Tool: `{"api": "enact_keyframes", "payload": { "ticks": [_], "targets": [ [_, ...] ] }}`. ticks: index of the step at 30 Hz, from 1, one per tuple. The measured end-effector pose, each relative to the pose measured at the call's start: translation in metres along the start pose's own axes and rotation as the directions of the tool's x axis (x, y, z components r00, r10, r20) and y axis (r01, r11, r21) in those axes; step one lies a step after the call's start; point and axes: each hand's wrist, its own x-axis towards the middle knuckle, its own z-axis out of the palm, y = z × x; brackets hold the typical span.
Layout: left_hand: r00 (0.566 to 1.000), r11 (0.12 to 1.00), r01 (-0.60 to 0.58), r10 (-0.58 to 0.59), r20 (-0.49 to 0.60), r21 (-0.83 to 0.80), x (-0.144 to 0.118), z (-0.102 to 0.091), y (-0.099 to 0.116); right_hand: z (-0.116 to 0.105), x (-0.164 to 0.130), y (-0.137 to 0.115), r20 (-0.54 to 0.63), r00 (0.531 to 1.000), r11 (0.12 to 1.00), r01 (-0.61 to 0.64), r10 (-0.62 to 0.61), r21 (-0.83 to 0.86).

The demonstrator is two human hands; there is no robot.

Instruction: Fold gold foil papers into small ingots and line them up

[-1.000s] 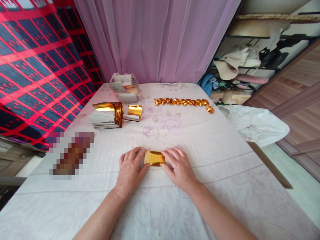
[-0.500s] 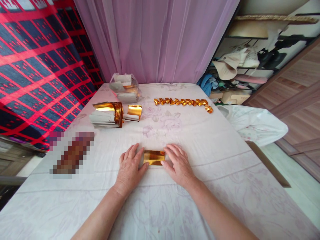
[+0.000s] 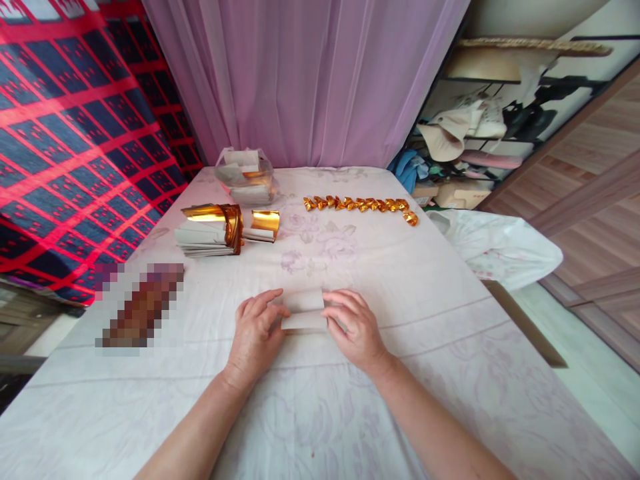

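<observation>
A small rectangular sheet of foil paper (image 3: 304, 320) shows its pale back, with a crease running across it from side to side. My left hand (image 3: 257, 328) pinches its left edge between thumb and fingers. At the right edge, my right hand (image 3: 355, 327) grips the paper the same way, with the thumb partly hidden. Farther off to the left lies a thick stack of gold foil paper (image 3: 205, 237), and beside it one curled gold sheet (image 3: 265, 220). A row of folded gold foil pieces (image 3: 360, 204) lies toward the far right.
Behind the stack stands a clear plastic bag (image 3: 245, 177) with more paper in it. A flowered cloth (image 3: 310, 413) covers the table. A purple curtain (image 3: 310, 80) hangs at the far edge. To the right are a shelf with shoes and a white plastic bag (image 3: 515, 250).
The foil paper lay gold side up between both hands; now its pale side shows, creased across. Both hands have closed from resting flat to pinching its two ends.
</observation>
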Motion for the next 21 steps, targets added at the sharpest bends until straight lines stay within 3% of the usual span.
{"api": "enact_keyframes", "payload": {
  "ticks": [7,13,21],
  "targets": [
    [0.992,0.996,-0.058,0.066,0.109,-0.073,0.0007,-0.0018,0.0013,0.0029,-0.0044,0.0013,0.076,0.996,0.999,0.035,-0.037,0.026],
    [0.992,0.998,-0.048,0.053,0.118,-0.045,0.0005,-0.0003,0.0006,-0.0001,-0.005,0.001,0.194,0.98,0.999,0.028,-0.032,0.021],
    [0.984,0.997,-0.048,0.058,0.168,-0.064,0.0017,-0.005,0.004,-0.0008,-0.0089,0.0012,0.21,0.976,0.996,0.038,-0.054,0.076]
  ]
}}
